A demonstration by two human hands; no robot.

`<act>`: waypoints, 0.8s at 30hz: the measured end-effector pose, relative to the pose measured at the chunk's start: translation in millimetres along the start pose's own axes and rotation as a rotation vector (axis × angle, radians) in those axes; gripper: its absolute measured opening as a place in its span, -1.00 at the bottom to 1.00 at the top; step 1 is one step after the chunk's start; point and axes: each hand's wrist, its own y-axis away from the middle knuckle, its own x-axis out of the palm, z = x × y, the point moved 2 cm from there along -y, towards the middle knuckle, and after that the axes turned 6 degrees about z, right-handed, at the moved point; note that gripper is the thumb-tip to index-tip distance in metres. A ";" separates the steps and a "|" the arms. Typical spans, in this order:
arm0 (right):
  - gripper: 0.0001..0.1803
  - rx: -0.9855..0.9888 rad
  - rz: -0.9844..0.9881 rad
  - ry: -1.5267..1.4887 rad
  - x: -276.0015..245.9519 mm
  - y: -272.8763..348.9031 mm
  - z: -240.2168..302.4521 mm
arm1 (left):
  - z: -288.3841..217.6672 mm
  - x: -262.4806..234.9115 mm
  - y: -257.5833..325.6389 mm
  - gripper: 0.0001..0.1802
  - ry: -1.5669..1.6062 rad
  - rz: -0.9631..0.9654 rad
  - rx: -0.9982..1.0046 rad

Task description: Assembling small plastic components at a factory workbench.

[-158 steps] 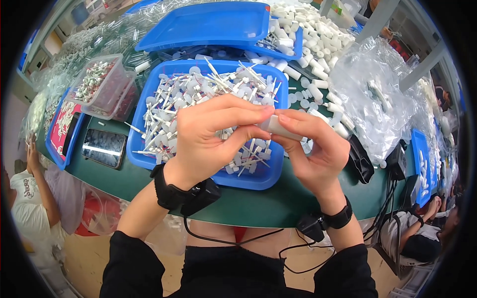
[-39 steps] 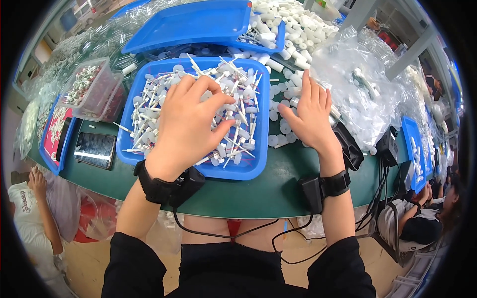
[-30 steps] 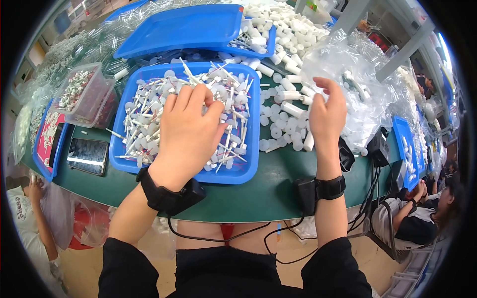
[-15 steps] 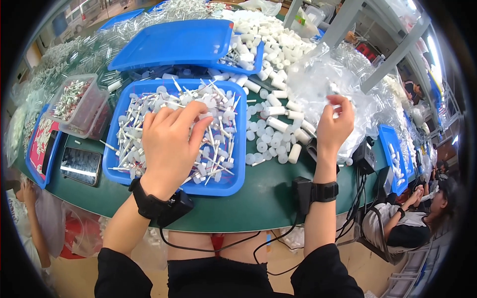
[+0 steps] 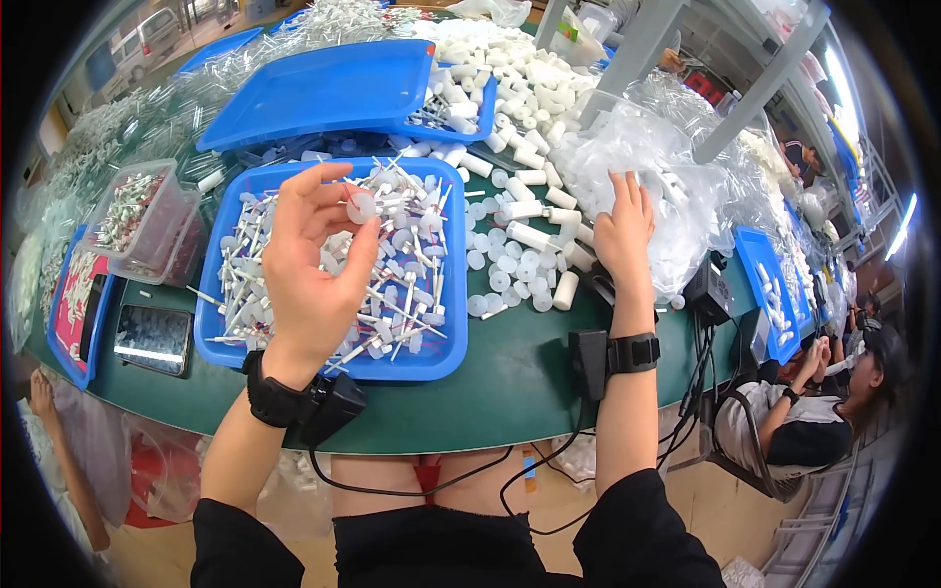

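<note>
My left hand (image 5: 319,255) is raised over the near blue tray (image 5: 453,333), its thumb and fingers closed on a small translucent round disc (image 5: 361,206). A thin reddish line shows by the disc; I cannot make out what it is. In the tray lie many white sticks with translucent discs on them. My right hand (image 5: 627,235) reaches forward with its fingers stretched out, their tips at the clear plastic bag (image 5: 676,220) of whitish pieces. No held thing shows in it. Loose translucent discs (image 5: 510,269) and white foam cylinders (image 5: 534,235) lie between the tray and my right hand.
A phone (image 5: 153,340) and clear tubs (image 5: 137,220) of sticks stand at the left. An empty blue tray (image 5: 323,88) leans behind. Black cables (image 5: 701,367) and a black box (image 5: 710,294) are at the right. A grey post (image 5: 637,44) rises behind. A person (image 5: 784,421) sits at the right.
My left hand has come up from the tray's pieces and turned, with a translucent disc showing in its fingers. My right hand has gone from curled fingers to stretched ones at the bag.
</note>
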 end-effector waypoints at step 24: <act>-0.71 -0.126 0.138 0.060 14.9 -91.9 34.6 | 4.0 -8.1 -0.8 -0.73 0.513 0.150 -0.240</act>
